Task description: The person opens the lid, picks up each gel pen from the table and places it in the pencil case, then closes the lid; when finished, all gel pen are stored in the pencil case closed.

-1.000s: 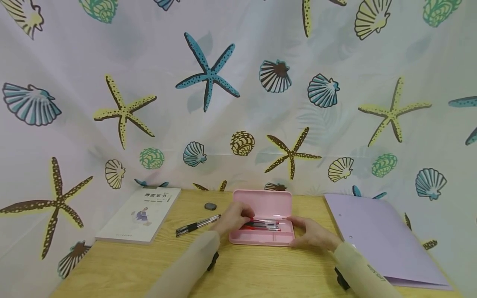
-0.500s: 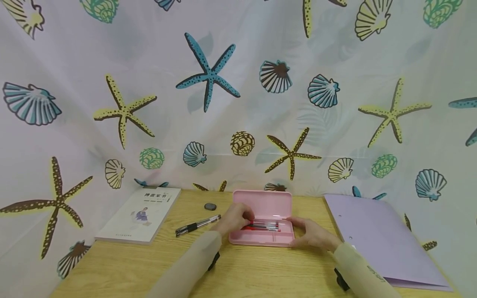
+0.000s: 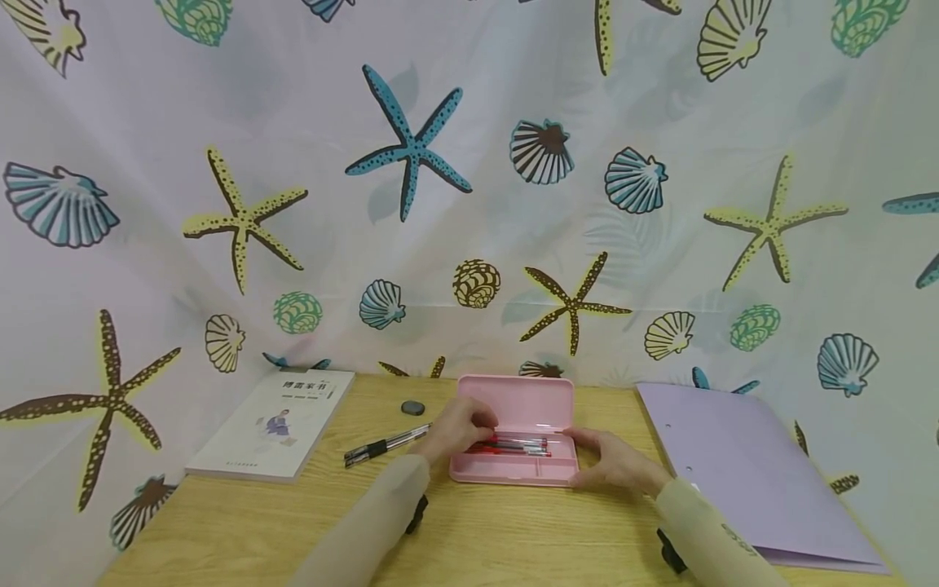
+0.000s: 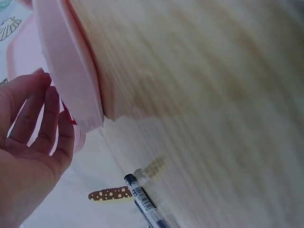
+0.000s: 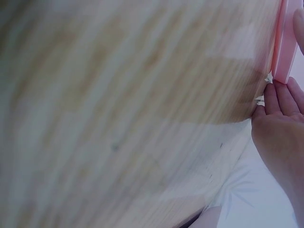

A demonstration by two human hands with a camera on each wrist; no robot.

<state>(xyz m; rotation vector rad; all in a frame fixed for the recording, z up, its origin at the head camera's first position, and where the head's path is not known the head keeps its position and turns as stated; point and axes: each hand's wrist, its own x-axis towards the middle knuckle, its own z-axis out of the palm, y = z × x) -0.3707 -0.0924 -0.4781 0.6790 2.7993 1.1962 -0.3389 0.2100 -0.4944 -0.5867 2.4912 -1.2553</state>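
Note:
A pink pencil case (image 3: 495,467) lies with its lid (image 3: 516,401) raised, a few red and dark pens (image 3: 524,447) in its rear compartment. My left hand (image 3: 456,430) reaches over its left end with bent fingers, pinching at the pens' left ends; in the left wrist view the case wall (image 4: 71,71) hides part of that grip. At the other end, my right hand (image 3: 616,461) holds the case between thumb and fingers, thumb at the front corner and forefinger at the back. The fingers (image 5: 287,97) meet the case end in the right wrist view.
Left of the case lie black-gripped pens (image 3: 381,446) and a dark grey oval eraser-like piece (image 3: 413,408). A white book (image 3: 275,424) lies at the far left of the wooden table (image 3: 506,538). A lilac folder (image 3: 748,473) covers the right side. A patterned curtain (image 3: 469,220) hangs behind.
The pens in the case have shifted slightly and lie closer together under my left fingers. My right hand keeps its place at the case's right end.

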